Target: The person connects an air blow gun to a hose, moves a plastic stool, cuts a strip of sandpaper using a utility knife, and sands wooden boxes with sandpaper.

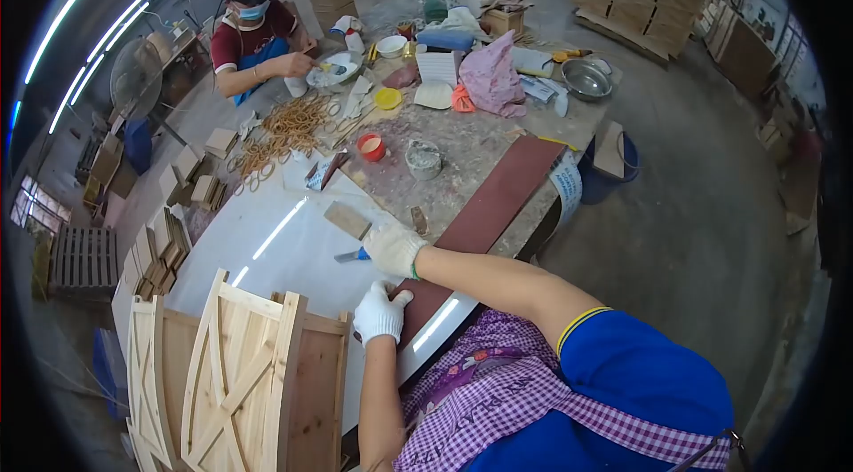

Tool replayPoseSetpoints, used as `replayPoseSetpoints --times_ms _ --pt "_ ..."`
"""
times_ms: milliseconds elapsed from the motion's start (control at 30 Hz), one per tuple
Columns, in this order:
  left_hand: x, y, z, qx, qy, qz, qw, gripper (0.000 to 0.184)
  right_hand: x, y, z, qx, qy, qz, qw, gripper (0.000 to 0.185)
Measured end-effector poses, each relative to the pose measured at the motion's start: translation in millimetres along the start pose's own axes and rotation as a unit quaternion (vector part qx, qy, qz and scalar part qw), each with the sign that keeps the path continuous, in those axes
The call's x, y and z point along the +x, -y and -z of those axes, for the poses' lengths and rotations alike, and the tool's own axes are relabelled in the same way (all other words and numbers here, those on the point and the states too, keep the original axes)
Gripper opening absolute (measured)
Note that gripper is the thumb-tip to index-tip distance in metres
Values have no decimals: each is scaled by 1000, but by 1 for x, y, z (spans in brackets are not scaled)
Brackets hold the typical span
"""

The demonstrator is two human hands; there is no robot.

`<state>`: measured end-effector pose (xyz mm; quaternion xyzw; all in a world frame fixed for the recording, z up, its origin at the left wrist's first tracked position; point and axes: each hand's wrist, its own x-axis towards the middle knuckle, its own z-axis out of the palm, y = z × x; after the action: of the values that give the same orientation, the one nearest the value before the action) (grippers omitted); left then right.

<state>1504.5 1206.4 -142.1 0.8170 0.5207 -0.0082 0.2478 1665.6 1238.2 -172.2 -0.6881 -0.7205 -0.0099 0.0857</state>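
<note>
A long reddish-brown sandpaper strip (484, 206) runs diagonally over the table, its far end bent down past the edge with a printed pale underside. At its near end, my left hand (379, 314), in a white knitted glove, grips the strip, thumb on top. My right hand (394, 250), gloved the same, is closed just beyond. From its fingers sticks out a blue-handled knife (358, 254), blade pointing left. A small wooden block (347, 220) lies right by the right fingertips; whether they touch it is unclear. Under the knife is a glossy white sheet (240, 245).
Pale wooden crates with crossed slats (235, 374) stand close on my left. A red cup (370, 147) and a grey pot (424, 158) sit beyond my hands. Wooden rings (293, 128) lie heaped near a masked co-worker (258, 37). A blue bucket (609, 166) stands right of the table.
</note>
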Motion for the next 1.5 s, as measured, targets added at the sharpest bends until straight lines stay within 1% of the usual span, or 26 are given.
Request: replayPoseSetpoints --times_ms 33,100,133,167,200,233,300,333,400,467,533,567,600,667,733,833,900,933,1000,1100,1233,1300,1333,1400,1433,1500 --pt "-1 -3 3 15 7 18 1000 48 -3 -1 5 -2 -1 -3 1000 24" --pt "-3 -10 7 30 15 32 999 49 -10 -5 17 73 -18 -2 997 27" --pt "-4 -13 9 68 22 48 996 51 -14 -3 29 72 -21 -4 997 27" --pt "-3 -15 12 105 28 64 992 53 -20 -1 47 137 -13 -77 987 29" --pt "-3 -16 13 105 27 64 992 53 -28 3 63 202 -3 -149 968 32" --pt "-3 -15 14 108 37 62 992 56 -39 8 75 201 -3 -148 968 32" --pt "-1 -13 15 110 49 65 991 59 -65 17 92 320 -158 -162 920 33" --pt "3 -8 13 86 48 46 994 60 -78 19 97 326 -151 -158 920 33" --pt "8 7 9 26 43 34 998 61 -103 24 96 377 -89 -202 899 36" --pt "8 22 7 -112 48 9 992 59 -123 27 78 373 -75 -211 900 37" --pt "11 36 0 -224 67 -33 972 45 -133 28 58 373 3 -271 887 35" --pt "9 40 -2 -237 63 -61 968 44 -136 29 47 378 -66 -249 889 35" --pt "9 42 -3 -236 59 -51 969 44 -138 29 37 384 -60 -242 889 35" --pt "4 36 3 -256 98 -43 961 46 -138 34 42 354 -46 -260 897 37" --pt "1 32 6 -253 95 -43 962 46 -138 31 39 358 -30 -247 900 35" --pt "-1 26 2 -210 68 -19 975 43 -139 28 33 358 -48 -222 906 33" --pt "-5 20 -4 -153 -4 -1 988 41 -144 32 50 285 -16 -187 940 33" --pt "-6 17 -5 -153 -2 0 988 41 -147 35 56 286 -14 -189 939 33" --pt "-7 12 -7 -127 -21 15 992 41 -152 42 62 191 -1 -180 965 34" --pt "-8 8 -5 -132 -19 23 991 42 -158 40 57 135 32 -174 975 39" --pt "-6 12 -14 -127 -35 20 991 41 -164 35 51 121 16 -151 981 33" --pt "-9 11 -19 -89 -63 2 994 36 -160 38 58 75 62 -134 986 34" --pt "-11 10 -23 -90 -62 3 994 36 -158 39 59 76 64 -133 986 34" --pt "-18 8 -32 -17 -152 -77 985 27 -154 43 60 53 81 -126 987 28" --pt "-19 11 -37 -17 -150 -80 985 27 -151 43 58 53 81 -130 987 28" --pt "-16 14 -44 51 -196 -175 964 20 -141 41 54 102 114 -133 979 24"
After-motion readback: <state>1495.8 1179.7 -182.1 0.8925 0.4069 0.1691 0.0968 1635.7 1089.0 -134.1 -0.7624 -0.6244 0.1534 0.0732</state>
